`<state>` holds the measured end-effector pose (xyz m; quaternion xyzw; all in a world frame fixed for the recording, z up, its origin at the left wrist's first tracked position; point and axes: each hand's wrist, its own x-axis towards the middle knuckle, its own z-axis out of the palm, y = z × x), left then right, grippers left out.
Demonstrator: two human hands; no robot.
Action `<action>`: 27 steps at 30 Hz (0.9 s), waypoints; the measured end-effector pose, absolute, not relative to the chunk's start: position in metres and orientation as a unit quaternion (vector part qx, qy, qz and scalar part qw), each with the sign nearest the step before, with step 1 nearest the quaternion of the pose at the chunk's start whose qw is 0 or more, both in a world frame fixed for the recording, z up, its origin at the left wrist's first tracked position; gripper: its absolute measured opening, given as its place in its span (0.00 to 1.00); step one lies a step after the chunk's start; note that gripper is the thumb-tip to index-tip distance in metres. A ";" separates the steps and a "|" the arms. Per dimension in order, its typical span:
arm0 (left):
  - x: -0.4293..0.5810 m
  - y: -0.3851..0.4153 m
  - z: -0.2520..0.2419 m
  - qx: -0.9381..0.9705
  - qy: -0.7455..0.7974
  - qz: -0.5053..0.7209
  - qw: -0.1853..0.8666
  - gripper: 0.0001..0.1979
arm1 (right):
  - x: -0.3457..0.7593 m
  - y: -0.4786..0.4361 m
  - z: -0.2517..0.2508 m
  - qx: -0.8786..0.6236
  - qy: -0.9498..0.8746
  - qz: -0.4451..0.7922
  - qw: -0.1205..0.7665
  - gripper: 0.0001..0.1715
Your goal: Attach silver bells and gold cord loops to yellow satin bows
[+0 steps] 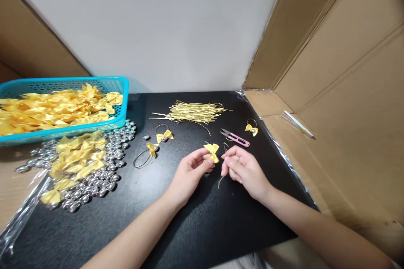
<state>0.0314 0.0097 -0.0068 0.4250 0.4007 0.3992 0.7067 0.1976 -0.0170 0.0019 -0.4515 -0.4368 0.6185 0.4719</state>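
Observation:
Between the thumb and fingers of my left hand [196, 169] is a yellow ribbon bow [212, 152], held above the black table. My right hand [241, 168], just to its right, is pinched round a thin gold cord [220, 181], whose ends stick out above and below the fingers. Whether the cord runs through the bow is hidden. Behind my right hand lie pink-handled thread snips [235, 138], blades pointing left. Bows fitted with silver bells and gold cord loops lie to the left [164, 136] and right [251, 129].
A turquoise basket [125, 105] full of yellow bows stands at the left. In front of it are loose bows [78, 155] and many silver bells [104, 180]. Gold cords [195, 112] lie bundled at the back. A white pen-like tool [298, 124] rests on cardboard at the right.

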 end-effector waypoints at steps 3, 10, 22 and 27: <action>0.034 0.007 -0.007 0.400 0.401 0.410 0.715 0.13 | 0.194 -0.023 -0.002 -0.452 -0.466 0.603 0.464 0.14; 0.034 0.004 -0.007 0.431 0.359 0.398 0.726 0.08 | 0.190 -0.027 -0.004 -0.460 -0.520 0.554 0.460 0.12; 0.035 0.005 -0.007 0.354 0.393 0.448 0.721 0.10 | 0.192 -0.030 -0.004 -0.473 -0.508 0.513 0.504 0.11; 0.036 0.005 -0.004 0.305 0.389 0.460 0.737 0.13 | 0.189 -0.034 -0.006 -0.466 -0.543 0.504 0.484 0.08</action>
